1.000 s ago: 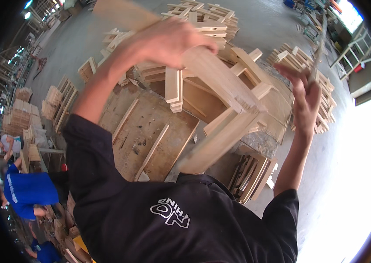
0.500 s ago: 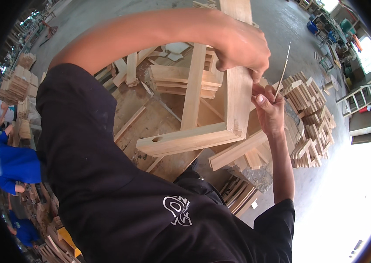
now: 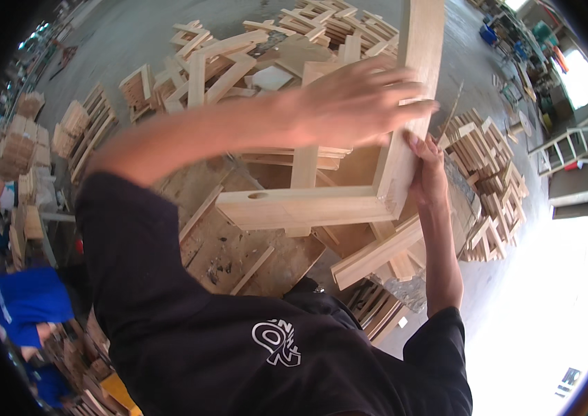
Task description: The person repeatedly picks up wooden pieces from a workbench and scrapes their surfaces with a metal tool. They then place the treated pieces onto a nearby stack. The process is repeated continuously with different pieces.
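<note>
A pale wooden frame [image 3: 308, 208] is held up at a tilt before me. One long beam runs away from me and a shorter piece with a round hole crosses in front. My right hand [image 3: 428, 166] grips the long beam near the corner, thumb pressed on its face. From beside those fingers a thin stick [image 3: 456, 105] sticks up, blurred; whether it is pinched there is hard to see. My left hand [image 3: 367, 100] hovers over the same beam with fingers stretched and apart, smeared by motion. No object shows in it.
A worn wooden worktop [image 3: 217, 243] lies below with loose strips and boards. Stacks of wooden parts stand on the floor at right [image 3: 495, 187] and beyond the worktop [image 3: 321, 21]. A ladder [image 3: 578, 142] leans at far right. A person in a blue shirt [image 3: 30, 305] is at left.
My left hand has let go of the long beam and opened out. The frame's far end has shifted right, and my right thumb now presses on the beam.
</note>
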`<state>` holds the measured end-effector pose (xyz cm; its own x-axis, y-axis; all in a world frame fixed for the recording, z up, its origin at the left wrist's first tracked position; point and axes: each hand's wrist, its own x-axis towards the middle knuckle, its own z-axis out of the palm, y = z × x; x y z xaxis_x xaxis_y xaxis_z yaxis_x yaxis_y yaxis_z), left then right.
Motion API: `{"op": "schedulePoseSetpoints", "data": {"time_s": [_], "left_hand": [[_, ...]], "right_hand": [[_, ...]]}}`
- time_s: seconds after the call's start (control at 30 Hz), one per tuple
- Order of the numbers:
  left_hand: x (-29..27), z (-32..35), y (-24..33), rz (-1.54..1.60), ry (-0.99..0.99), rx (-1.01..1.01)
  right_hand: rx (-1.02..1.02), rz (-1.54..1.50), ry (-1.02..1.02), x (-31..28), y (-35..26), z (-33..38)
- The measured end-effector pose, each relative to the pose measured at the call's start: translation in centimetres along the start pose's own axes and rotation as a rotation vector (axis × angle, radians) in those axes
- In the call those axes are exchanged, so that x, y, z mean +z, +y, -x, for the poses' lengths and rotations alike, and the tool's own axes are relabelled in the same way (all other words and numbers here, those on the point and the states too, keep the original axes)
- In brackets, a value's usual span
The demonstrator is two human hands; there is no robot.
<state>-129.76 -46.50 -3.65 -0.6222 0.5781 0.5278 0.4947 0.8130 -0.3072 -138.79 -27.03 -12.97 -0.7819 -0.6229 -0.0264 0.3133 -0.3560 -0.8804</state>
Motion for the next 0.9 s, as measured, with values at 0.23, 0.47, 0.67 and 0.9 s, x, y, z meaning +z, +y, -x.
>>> {"op": "schedulePoseSetpoints", "data": {"time_s": [0.23,0.47,0.67,0.9], "left_hand": [[1.7,9.9,5.1,-0.073,-0.564,-0.399],[6.8,11.6,0.2,0.124,-0.461,-0.565],[11.6,15.3,-1.5,0.172,-0.363,-0.470],[9.2,18.2,-2.2,0.234,-0.542,-0.671]], "right_hand": [[0.156,-0.083,0.158,1.9,1.8,-8.3],[0.220,0.005,0.321,0.9,6.3,-15.5],[-0.027,1.131,0.449,-0.5,6.7,-17.7],[-0.010,1.283,0.239,-2.3,7.0,-16.2]]}}
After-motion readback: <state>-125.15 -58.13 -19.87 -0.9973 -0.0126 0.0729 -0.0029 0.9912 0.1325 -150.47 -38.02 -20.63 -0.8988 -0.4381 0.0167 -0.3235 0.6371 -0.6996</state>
